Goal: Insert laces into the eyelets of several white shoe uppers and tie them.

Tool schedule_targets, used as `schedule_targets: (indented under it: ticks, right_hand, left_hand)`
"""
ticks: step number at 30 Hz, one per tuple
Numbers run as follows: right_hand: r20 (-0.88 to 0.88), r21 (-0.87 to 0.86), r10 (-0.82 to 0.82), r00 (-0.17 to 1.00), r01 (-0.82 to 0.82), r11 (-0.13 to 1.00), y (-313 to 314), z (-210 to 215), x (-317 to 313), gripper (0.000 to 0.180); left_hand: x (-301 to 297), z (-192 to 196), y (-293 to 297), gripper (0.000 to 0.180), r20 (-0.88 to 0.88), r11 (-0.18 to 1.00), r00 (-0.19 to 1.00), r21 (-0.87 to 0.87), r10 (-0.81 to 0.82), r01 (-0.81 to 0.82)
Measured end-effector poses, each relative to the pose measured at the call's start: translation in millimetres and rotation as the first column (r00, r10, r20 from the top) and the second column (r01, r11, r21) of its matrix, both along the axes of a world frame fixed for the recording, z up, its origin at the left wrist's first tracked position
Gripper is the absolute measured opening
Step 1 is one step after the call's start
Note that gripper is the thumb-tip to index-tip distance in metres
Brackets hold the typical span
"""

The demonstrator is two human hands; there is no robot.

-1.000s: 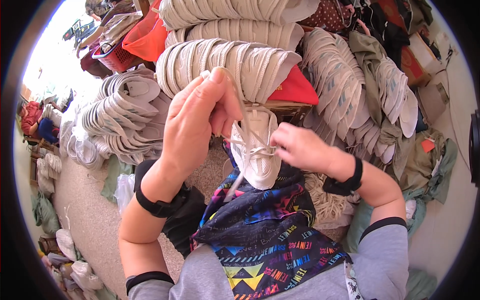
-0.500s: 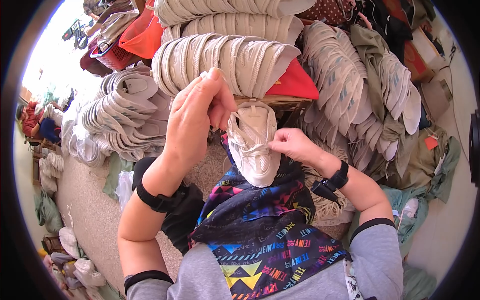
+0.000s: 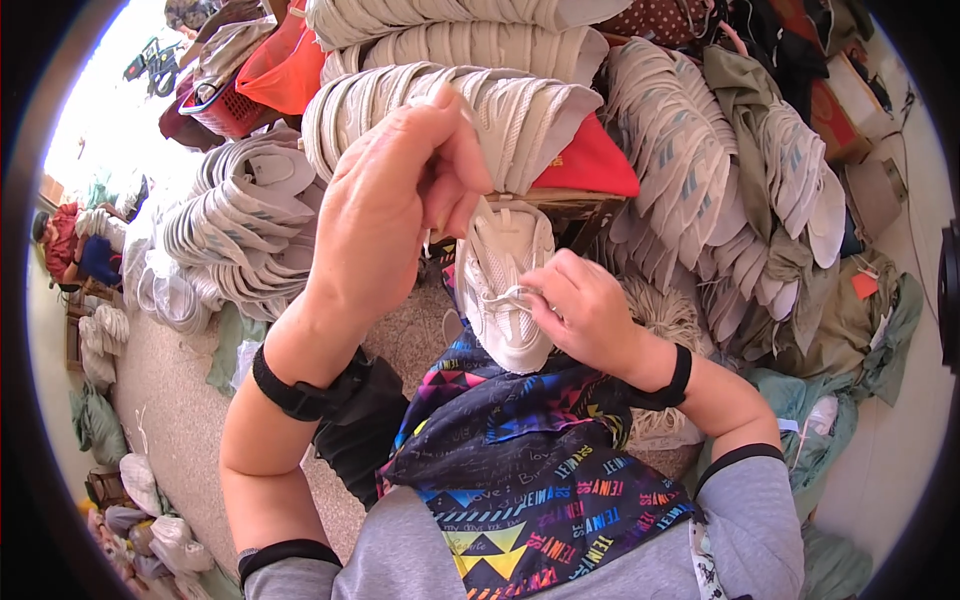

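A cream-white shoe upper (image 3: 515, 345) lies toe toward me over my patterned apron (image 3: 520, 440), its tongue and opening pointing away. Part of a white shoelace (image 3: 505, 296) crosses its lower eyelets. My right hand (image 3: 580, 305) is closed at the shoe's right side, thumb and forefinger pinching the lace over the tongue. Raised above and left of the shoe, my left hand (image 3: 400, 190) has its fingers curled together. A pale strand of lace shows below those fingers; the fingertips' grip is partly hidden.
Nested stacks of cream shoe uppers (image 3: 430, 120) rest on a wooden stand ahead. More uppers are piled at left (image 3: 240, 220) and right (image 3: 670, 140). A bundle of laces (image 3: 665, 310) hangs beyond my right wrist. Another person (image 3: 65, 245) sits far left.
My right hand has moved left over the tongue and turned, its fingers now on the lace. My left hand has shifted slightly toward the right and up.
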State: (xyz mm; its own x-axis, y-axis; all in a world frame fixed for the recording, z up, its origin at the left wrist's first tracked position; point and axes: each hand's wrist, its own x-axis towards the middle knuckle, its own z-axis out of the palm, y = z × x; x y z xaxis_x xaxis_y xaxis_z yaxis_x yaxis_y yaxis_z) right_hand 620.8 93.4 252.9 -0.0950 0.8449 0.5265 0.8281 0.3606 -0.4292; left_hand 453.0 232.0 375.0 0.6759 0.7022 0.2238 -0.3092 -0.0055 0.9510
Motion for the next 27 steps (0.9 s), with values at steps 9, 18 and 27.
schedule_targets:
  ticks: [9, 18, 27]
  right_hand:
    - [-0.026, -0.303, -0.024, 0.999, 0.015, 0.953, 19.0, -19.5, -1.2, 0.011]
    - [0.056, -0.200, 0.008, 0.998, 0.003, 0.980, -2.4, -8.9, 0.8, 0.037]
    - [-0.498, -0.519, -0.237, 0.834, -0.067, 0.852, 16.0, -31.1, 16.1, 0.028]
  left_hand:
    - [1.3, 37.1, -10.2, 0.040, 0.012, 0.991, 1.000, 0.134, 0.024, -0.025]
    - [3.7, 42.8, -9.0, 0.041, 0.234, 0.992, 0.965, 0.072, -0.115, 0.101]
    - [-6.5, 23.0, 6.7, 0.040, 0.088, 0.996, 0.993, 0.036, 0.076, -0.079]
